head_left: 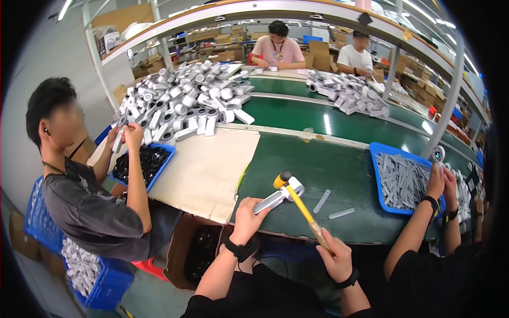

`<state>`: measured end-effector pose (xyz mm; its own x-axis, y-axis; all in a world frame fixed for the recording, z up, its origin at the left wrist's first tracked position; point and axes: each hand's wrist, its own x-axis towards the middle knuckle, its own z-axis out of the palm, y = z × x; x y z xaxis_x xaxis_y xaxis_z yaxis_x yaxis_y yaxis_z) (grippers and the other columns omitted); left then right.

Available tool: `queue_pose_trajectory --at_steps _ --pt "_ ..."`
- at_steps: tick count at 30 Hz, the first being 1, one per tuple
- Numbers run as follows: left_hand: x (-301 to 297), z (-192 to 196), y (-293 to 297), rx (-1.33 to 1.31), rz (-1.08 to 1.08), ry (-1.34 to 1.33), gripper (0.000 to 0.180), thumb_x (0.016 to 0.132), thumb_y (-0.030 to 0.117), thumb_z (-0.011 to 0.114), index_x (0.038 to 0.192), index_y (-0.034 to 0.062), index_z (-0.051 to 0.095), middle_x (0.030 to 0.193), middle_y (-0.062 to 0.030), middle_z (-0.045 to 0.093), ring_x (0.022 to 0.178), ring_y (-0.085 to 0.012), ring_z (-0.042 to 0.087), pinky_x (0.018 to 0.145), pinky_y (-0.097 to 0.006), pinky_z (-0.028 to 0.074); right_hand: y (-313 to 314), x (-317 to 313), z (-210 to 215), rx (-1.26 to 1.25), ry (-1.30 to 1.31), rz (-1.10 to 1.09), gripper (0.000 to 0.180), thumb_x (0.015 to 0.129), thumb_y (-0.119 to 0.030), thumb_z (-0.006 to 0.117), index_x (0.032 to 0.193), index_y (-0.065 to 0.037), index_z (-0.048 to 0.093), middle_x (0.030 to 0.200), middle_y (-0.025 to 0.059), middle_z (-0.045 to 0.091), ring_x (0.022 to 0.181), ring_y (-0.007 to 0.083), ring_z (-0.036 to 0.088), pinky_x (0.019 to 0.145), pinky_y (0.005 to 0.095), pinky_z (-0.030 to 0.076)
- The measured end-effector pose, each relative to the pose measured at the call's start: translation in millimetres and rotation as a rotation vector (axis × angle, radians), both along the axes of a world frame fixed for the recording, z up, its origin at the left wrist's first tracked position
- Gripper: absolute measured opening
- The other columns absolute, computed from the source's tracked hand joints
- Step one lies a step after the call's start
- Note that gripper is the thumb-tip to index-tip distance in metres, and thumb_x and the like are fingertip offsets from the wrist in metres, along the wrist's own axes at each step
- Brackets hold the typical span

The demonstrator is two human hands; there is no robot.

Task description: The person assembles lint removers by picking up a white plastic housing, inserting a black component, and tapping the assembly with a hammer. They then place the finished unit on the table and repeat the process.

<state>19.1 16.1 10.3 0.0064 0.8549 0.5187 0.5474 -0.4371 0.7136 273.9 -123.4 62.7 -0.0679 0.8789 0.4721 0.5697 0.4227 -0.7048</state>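
My left hand is closed around the handle of a white and grey handheld device with a round end, tilted over the green work surface. A mallet with a yellow handle and a black and yellow head is gripped low on its handle by my right hand. Its head overlaps the device's round end in the picture; whether they touch I cannot tell. To the right of the device, two slim grey strips lie apart on the green surface.
A blue tray of grey strips stands at right, near a co-worker's hands. Left of me, another person handles a part beside a blue tray of black parts. White devices are heaped behind the beige sheet.
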Motion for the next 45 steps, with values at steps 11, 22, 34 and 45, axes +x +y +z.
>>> queue_pose_trajectory --at_steps 11,22,34,45 --pt "1.5 -2.2 0.9 0.000 -0.032 -0.056 0.023 0.074 0.012 0.079 0.094 0.0018 0.071 0.083 -0.0130 0.063 0.083 -0.0308 0.061 0.077 -0.039 0.049 -7.4 -6.5 3.3 0.089 -0.108 0.015 0.052 0.080 0.002 0.071 0.131 -0.006 0.060 0.080 0.0137 0.062 0.065 0.0297 0.062 0.058 0.0342 0.050" --pt "-2.7 -4.0 -3.7 0.064 -0.001 -0.021 0.029 0.072 0.018 0.082 0.095 0.0024 0.072 0.083 -0.0132 0.066 0.078 -0.0332 0.062 0.072 -0.042 0.049 -4.5 -9.7 -2.6 0.024 -0.136 0.042 0.049 0.081 -0.001 0.070 0.129 -0.007 0.062 0.076 0.0135 0.059 0.064 0.0296 0.060 0.059 0.0358 0.048" --pt "-13.6 -15.4 -21.1 0.002 0.230 0.079 0.032 0.065 0.025 0.087 0.086 0.0059 0.073 0.088 -0.0063 0.062 0.100 -0.0273 0.053 0.089 -0.039 0.038 -1.3 -16.9 9.1 -0.040 -0.271 0.155 0.050 0.080 0.003 0.071 0.129 -0.004 0.061 0.079 0.0132 0.062 0.064 0.0272 0.062 0.059 0.0328 0.049" --pt "-11.0 -18.3 -20.5 -0.004 0.216 0.051 0.032 0.064 0.023 0.087 0.086 0.0049 0.073 0.085 -0.0059 0.060 0.098 -0.0267 0.052 0.088 -0.039 0.039 -5.8 -18.4 13.0 0.008 -0.250 0.107 0.047 0.080 -0.002 0.072 0.127 -0.008 0.064 0.078 0.0118 0.061 0.063 0.0282 0.062 0.056 0.0342 0.049"
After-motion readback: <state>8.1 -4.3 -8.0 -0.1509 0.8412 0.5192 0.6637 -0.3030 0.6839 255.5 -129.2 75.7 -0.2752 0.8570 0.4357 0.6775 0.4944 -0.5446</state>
